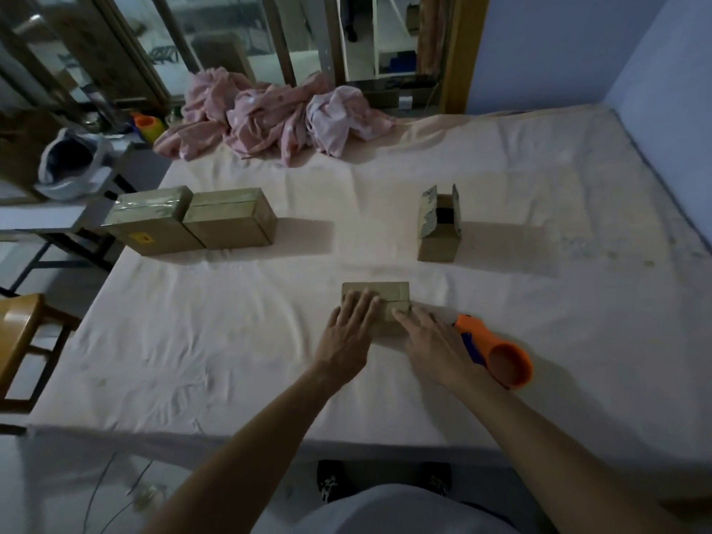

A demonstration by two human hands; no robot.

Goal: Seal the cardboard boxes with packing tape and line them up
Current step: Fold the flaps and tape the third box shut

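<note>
From the head camera, your left hand point(348, 329) and right hand point(431, 341) both lie flat with straight fingers on the small box point(375, 292), pressing its top down. Neither hand grips anything. That box sits on the bed point(231, 360), close to the middle of the near edge. The tape dispenser point(497, 352) lies on the sheet just beside your right wrist.

Two taped boxes point(192, 221) stand touching side by side near the left edge. An open box point(439, 229) with its flaps up waits well apart from them, toward the right.

You seem to be holding the flaps closed or smoothing them, so this box is mid-seal. Next, keep the left hand pressing, take the dispenser with the right, and run tape along the seam. Then carry the box over to the pair.
</note>
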